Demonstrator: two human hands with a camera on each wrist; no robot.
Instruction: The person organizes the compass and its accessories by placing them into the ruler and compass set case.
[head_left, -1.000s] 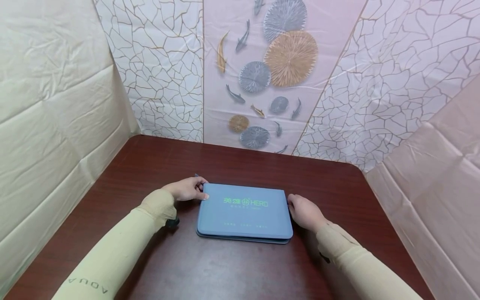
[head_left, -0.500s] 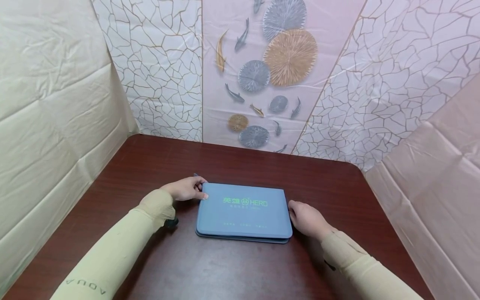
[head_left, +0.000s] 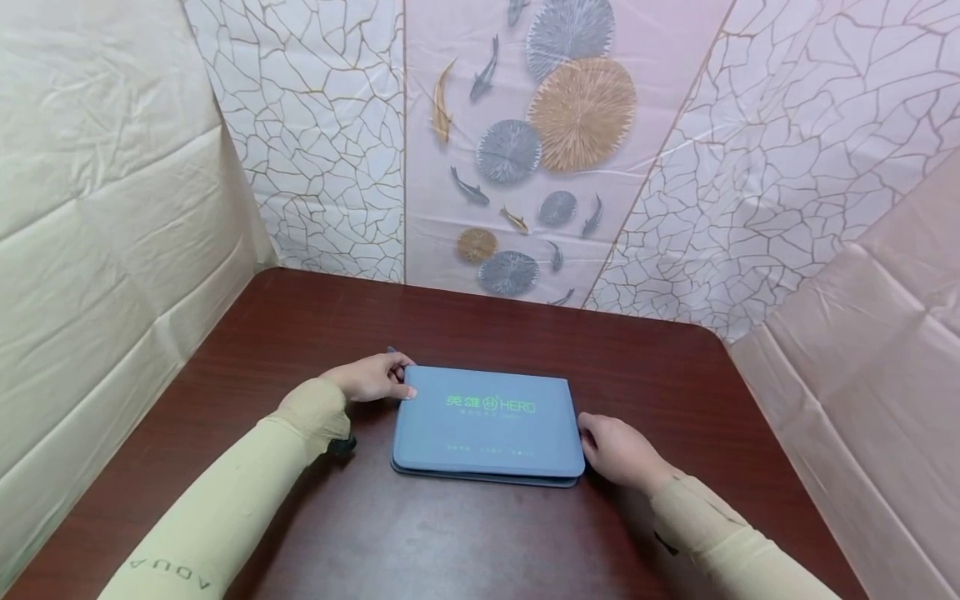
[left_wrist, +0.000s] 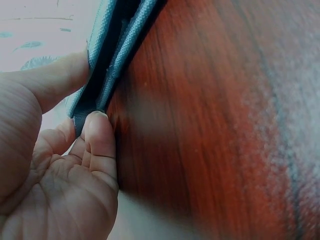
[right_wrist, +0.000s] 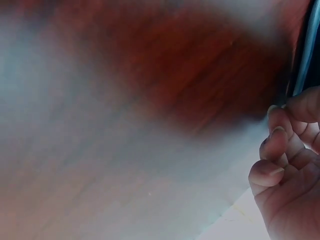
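Observation:
A blue zippered case (head_left: 487, 442) with green HERO lettering lies flat on the table, lid down over the base. At its far left corner my left hand (head_left: 371, 379) holds on, thumb on the lid. The left wrist view shows the fingers pinching a dark fabric tab (left_wrist: 85, 117) there, and a dark gap between the case's two edges. My right hand (head_left: 618, 450) is at the right edge, thumb and forefinger pinched together against it. What they pinch seems to be the zipper pull, hidden by the fingertips. The other right fingers (right_wrist: 275, 145) are curled.
The dark red wooden table (head_left: 465, 542) extends on all sides of the case. A patterned cloth (head_left: 330, 167) hangs behind it, and pale cloth walls (head_left: 97, 233) close off both sides.
My right hand has slid along the case's right edge toward me, away from the far corner. The left hand and the case have hardly moved.

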